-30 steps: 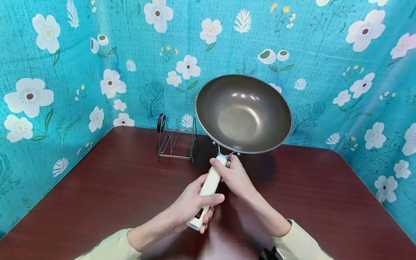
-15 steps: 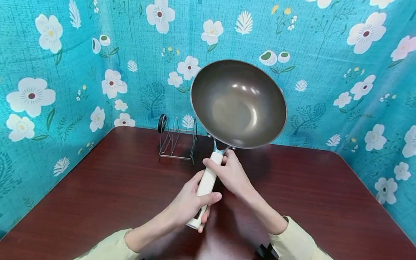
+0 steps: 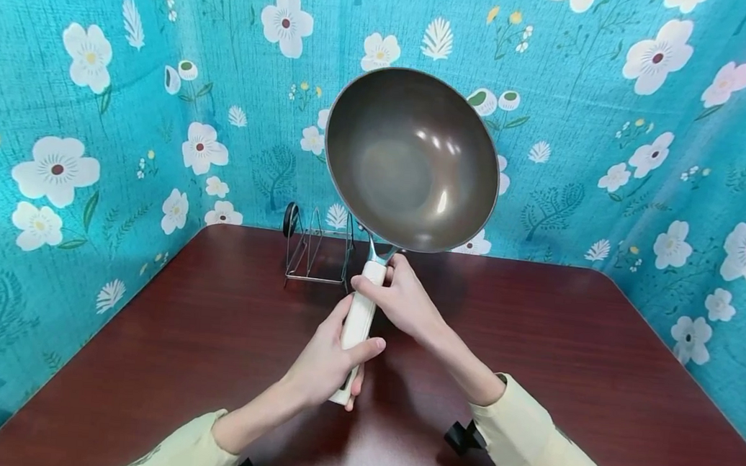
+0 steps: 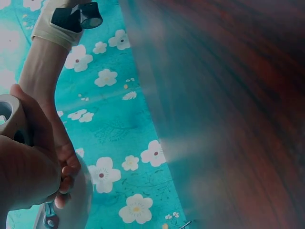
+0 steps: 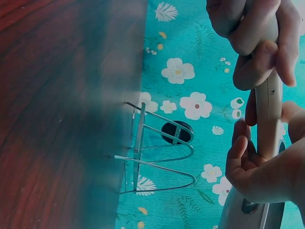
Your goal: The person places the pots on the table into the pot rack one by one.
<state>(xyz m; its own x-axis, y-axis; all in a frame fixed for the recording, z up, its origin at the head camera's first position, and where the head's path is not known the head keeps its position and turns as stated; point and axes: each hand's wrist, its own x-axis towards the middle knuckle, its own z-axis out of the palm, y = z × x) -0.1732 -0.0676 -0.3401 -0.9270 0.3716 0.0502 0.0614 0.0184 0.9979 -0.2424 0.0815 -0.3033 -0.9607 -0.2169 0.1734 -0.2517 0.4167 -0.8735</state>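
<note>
A dark wok (image 3: 410, 163) is held up over the table in the head view, its hollow inside facing me and its rim tilted. Its cream handle (image 3: 360, 317) slants down toward me. My left hand (image 3: 330, 356) grips the lower end of the handle, thumb across the front. Higher up, just under the metal fork of the handle, my right hand (image 3: 404, 296) grips it, thumb over the front. In the right wrist view both hands wrap the handle (image 5: 269, 114), and the pale outside of the wok (image 5: 238, 214) shows below.
A wire rack (image 3: 316, 254) with a black round piece (image 3: 291, 220) on its left stands at the back left of the dark red wooden table (image 3: 533, 360). A blue flowered curtain (image 3: 242, 58) closes off the back and both sides.
Both hands have carried the wok up and to the left. Its bowl has tilted further upright toward me, and more of its inside faces me. The rack has stayed put.
</note>
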